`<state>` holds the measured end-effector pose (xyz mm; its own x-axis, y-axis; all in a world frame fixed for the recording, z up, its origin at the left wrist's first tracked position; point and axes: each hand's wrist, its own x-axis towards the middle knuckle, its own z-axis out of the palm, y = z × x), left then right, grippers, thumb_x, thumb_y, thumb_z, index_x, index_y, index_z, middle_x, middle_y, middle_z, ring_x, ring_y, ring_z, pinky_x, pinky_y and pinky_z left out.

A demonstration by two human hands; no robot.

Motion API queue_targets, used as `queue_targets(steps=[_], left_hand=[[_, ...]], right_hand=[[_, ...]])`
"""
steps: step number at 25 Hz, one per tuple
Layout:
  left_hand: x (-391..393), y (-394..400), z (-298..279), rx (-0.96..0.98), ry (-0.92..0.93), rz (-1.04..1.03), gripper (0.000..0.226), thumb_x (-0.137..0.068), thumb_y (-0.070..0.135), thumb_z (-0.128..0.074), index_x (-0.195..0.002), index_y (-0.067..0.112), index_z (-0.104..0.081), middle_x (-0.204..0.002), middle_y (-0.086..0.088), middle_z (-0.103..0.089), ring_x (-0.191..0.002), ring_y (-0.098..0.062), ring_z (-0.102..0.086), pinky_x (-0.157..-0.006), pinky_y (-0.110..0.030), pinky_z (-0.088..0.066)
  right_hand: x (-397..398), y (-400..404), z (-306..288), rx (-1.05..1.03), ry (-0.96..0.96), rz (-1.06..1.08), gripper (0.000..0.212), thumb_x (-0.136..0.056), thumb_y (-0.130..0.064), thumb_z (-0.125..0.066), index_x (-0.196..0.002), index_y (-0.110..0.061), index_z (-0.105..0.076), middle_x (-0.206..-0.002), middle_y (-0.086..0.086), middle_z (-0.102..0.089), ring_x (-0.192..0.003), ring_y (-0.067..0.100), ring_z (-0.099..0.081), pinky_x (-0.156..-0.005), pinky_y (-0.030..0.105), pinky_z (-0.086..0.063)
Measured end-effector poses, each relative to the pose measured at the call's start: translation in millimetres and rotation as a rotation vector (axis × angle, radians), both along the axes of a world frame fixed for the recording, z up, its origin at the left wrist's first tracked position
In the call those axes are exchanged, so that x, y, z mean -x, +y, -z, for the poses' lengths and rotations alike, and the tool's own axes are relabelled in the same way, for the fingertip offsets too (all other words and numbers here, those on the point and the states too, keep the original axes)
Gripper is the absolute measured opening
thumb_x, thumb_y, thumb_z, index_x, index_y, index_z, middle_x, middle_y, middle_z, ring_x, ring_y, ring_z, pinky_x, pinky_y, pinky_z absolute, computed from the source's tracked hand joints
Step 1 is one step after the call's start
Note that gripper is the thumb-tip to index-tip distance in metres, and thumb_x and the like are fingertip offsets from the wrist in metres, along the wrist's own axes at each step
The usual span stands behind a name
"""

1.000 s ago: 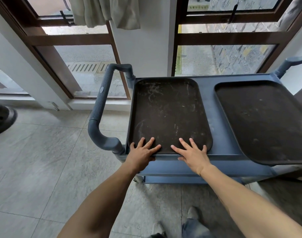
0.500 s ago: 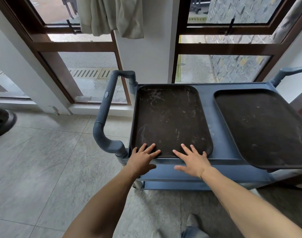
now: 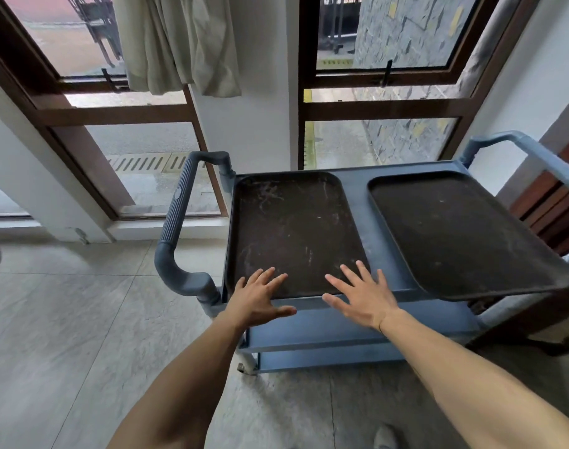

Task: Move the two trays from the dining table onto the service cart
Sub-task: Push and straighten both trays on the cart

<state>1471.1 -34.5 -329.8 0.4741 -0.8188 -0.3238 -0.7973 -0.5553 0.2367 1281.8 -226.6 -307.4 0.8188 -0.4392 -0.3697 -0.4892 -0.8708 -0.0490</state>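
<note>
Two dark brown trays lie side by side on the top shelf of the blue service cart (image 3: 357, 202). The left tray (image 3: 292, 228) is scratched and lies flat. The right tray (image 3: 458, 234) overhangs the cart's near right corner. My left hand (image 3: 255, 298) hovers over the left tray's near left edge, fingers spread, holding nothing. My right hand (image 3: 360, 294) is spread over the same tray's near right corner, also empty. Whether the fingertips still touch the tray I cannot tell.
The cart has a ribbed handle on the left (image 3: 177, 222) and another on the right (image 3: 535, 150). Windows with brown frames (image 3: 373, 108) and a white wall pillar (image 3: 260, 108) stand right behind it. A curtain (image 3: 176, 43) hangs above. Wooden furniture (image 3: 555, 209) is at the right.
Both hands have drawn back from the left tray's near edge and lifted slightly, fingers spreading. The view has tilted upward, so the cart sits lower in frame.
</note>
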Motion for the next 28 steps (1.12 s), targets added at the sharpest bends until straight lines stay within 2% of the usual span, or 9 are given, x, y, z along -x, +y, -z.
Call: queue_targets(steps=[6, 14, 20, 24, 28], left_hand=[[36, -50, -16, 0.086, -0.075, -0.001, 0.096, -0.072, 0.091, -0.034, -0.154, 0.045, -0.014, -0.167, 0.004, -0.009, -0.153, -0.022, -0.005, -0.119, -0.054, -0.007], [135, -176, -33, 0.103, -0.069, -0.033, 0.098, -0.071, 0.093, -0.031, -0.155, 0.044, -0.014, -0.167, 0.006, -0.007, -0.152, -0.02, -0.004, -0.12, -0.053, -0.007], [209, -244, -28, 0.05, -0.047, -0.018, 0.099, -0.072, 0.092, -0.03, -0.156, 0.042, -0.012, -0.167, 0.004, -0.005, -0.153, -0.021, -0.003, -0.121, -0.053, -0.006], [247, -280, -24, 0.016, -0.029, -0.016, 0.099, -0.071, 0.092, -0.035, -0.155, 0.044, -0.012, -0.167, 0.005, -0.004, -0.153, -0.021, 0.0, -0.121, -0.054, -0.005], [266, -297, -13, -0.066, -0.012, 0.0, 0.103, -0.07, 0.092, -0.036, -0.155, 0.045, -0.004, -0.167, 0.006, 0.002, -0.152, -0.022, 0.005, -0.12, -0.057, 0.0]], right_hand=[[41, -56, -15, 0.065, -0.094, 0.014, 0.079, -0.082, -0.081, 0.004, -0.154, -0.05, -0.006, -0.168, -0.004, 0.001, -0.152, 0.027, 0.015, -0.117, 0.061, 0.007], [144, -189, -33, 0.139, -0.115, -0.005, 0.07, -0.09, -0.074, -0.003, -0.154, -0.048, -0.005, -0.168, -0.004, 0.004, -0.151, 0.028, 0.018, -0.118, 0.061, 0.007], [217, -277, -26, 0.107, -0.063, -0.019, 0.078, -0.081, -0.081, 0.003, -0.153, -0.052, -0.003, -0.168, -0.004, 0.005, -0.151, 0.028, 0.017, -0.116, 0.061, 0.009], [242, -298, -7, 0.038, -0.008, -0.076, 0.085, -0.074, -0.088, 0.004, -0.152, -0.054, -0.001, -0.167, -0.006, 0.007, -0.151, 0.028, 0.017, -0.115, 0.063, 0.01], [245, -307, 11, -0.035, -0.014, -0.075, 0.092, -0.067, -0.094, 0.004, -0.15, -0.057, 0.0, -0.167, -0.008, 0.009, -0.151, 0.027, 0.019, -0.113, 0.066, 0.009]])
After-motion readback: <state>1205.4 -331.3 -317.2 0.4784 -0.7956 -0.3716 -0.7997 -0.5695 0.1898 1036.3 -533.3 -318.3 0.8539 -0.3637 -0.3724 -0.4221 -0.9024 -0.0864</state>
